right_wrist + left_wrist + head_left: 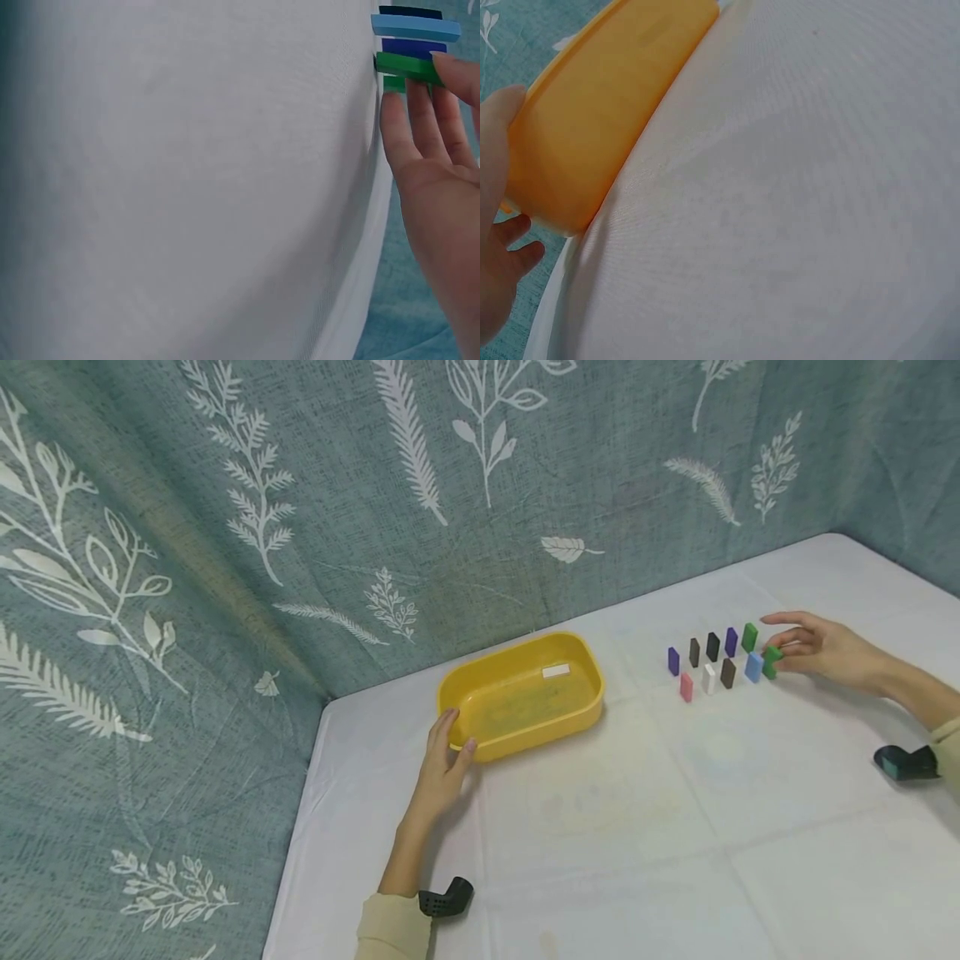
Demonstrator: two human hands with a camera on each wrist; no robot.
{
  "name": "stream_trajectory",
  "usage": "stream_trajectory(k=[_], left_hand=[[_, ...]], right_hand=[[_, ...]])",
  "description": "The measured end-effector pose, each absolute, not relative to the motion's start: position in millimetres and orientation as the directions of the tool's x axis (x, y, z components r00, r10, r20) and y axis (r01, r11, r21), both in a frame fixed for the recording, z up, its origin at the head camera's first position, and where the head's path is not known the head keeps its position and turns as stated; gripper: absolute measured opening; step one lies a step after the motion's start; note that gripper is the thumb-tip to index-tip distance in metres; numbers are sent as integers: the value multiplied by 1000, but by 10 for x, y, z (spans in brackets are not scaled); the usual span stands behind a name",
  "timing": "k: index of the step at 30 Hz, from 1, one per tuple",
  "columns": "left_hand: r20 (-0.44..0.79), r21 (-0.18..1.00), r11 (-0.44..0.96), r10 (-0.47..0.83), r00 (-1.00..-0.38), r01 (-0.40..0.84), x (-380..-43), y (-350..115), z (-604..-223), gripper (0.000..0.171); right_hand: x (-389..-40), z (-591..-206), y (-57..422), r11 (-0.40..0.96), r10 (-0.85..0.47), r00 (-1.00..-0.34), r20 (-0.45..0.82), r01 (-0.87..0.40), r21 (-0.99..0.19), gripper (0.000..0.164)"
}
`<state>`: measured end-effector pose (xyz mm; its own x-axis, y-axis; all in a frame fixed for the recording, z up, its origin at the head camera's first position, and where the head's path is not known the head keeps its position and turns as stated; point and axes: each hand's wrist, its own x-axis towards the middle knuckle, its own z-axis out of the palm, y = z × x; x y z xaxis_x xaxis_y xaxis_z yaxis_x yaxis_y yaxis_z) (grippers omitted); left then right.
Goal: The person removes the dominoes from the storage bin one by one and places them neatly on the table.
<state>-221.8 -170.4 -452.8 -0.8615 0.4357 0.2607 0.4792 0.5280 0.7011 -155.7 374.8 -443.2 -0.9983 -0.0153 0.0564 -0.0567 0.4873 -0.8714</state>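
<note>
In the head view, my left hand [437, 777] holds the near left corner of a yellow plastic tray [536, 739], fingers at its left end and thumb on the front rim. A white domino block [556, 671] lies flat inside. At the right, my right hand [832, 653] pinches a green domino block [772, 662] between thumb and fingertips at the end of the front row. The right wrist view shows the thumb on this green block's [405, 67] end, fingers beneath. Beside it stands a light blue block [753, 667], and behind it another green block [749, 637].
Two rows of upright domino blocks include purple [673, 661], black [712, 647], brown [727, 673], white [708, 678] and pink [686, 687] ones. A white cloth [600, 843] covers the table. A patterned green-grey curtain [480, 543] hangs along its back and left edges.
</note>
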Motion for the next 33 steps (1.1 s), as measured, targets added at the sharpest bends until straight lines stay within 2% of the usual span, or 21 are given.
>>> stream_trajectory(k=[5,33], left_hand=[[247,707,530,435,-866,468,-2211,-1703,-4525,58],[267,699,529,431,-862,481,-2249,-1700,-4533,58]], right_hand=[[-1547,-4436,3756,494,-10,-996,87,-81,-866,62],[-1563,-4405,3790,471,-10,-998,65,-62,-880,63]])
